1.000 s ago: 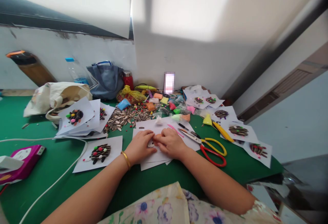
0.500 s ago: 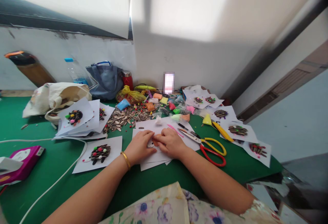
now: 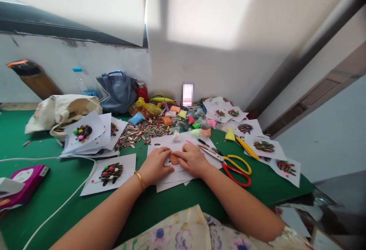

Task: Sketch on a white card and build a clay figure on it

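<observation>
My left hand [image 3: 156, 164] and my right hand [image 3: 192, 159] rest side by side on a stack of white paper [image 3: 183, 143] on the green table [image 3: 71, 212]. Their fingertips meet over a small orange-brown clay lump [image 3: 173, 159] pressed against the top sheet. Both hands have curled fingers pinching and pressing at that lump. A gold bangle sits on my left wrist. A pile of sunflower seeds [image 3: 140, 132] lies just beyond the paper.
Red-handled and yellow-handled scissors [image 3: 236, 170] lie right of my hands. Finished seed pictures on paper [image 3: 110, 170] are spread left and right. Coloured clay packets [image 3: 177, 114], bags [image 3: 117, 91], a bottle and a white cable [image 3: 65, 198] crowd the back and left.
The view has shifted down slightly. My hands stay on the paper, fingers working the clay lump, which now shows a little more between them.
</observation>
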A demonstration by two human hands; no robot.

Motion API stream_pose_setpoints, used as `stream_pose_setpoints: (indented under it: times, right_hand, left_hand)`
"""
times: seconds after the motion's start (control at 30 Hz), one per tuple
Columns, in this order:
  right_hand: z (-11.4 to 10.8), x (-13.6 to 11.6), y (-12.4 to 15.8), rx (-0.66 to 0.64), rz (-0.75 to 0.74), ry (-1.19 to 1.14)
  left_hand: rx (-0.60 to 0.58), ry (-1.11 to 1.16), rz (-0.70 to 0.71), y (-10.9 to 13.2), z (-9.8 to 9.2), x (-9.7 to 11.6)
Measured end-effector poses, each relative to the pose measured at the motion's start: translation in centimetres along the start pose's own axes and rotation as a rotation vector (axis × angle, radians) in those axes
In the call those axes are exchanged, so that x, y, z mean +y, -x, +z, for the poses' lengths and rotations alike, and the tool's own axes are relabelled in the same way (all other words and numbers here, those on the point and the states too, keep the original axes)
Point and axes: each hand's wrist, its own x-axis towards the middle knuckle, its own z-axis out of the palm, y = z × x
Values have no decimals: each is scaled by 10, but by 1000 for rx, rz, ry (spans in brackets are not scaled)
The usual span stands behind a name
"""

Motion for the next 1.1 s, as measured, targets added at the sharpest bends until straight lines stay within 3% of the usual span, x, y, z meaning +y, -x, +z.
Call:
stream_pose_setpoints:
  times: [0.13, 0.3, 0.5, 0.67, 0.87, 1.1]
  right_hand:
    - [2, 1, -1, 3, 5, 8]
    - [2, 11, 0, 107, 74, -18]
    - [5, 15, 3, 53, 60, -10]
    - [1, 17, 5, 115, 36, -81]
    - [-11, 12, 7, -31, -114, -80]
    - [-14, 4, 7, -62, -177, -62]
  left_hand:
    - [6, 1, -2, 0, 0, 0]
    - [-13, 0, -6, 2, -2, 3]
    - [-21, -37, 1, 3, -2, 5]
    - [-20, -36, 6, 3, -2, 4]
    - [-10, -23, 10, 2, -1, 2]
    - [-2, -24, 25, 1, 0, 1]
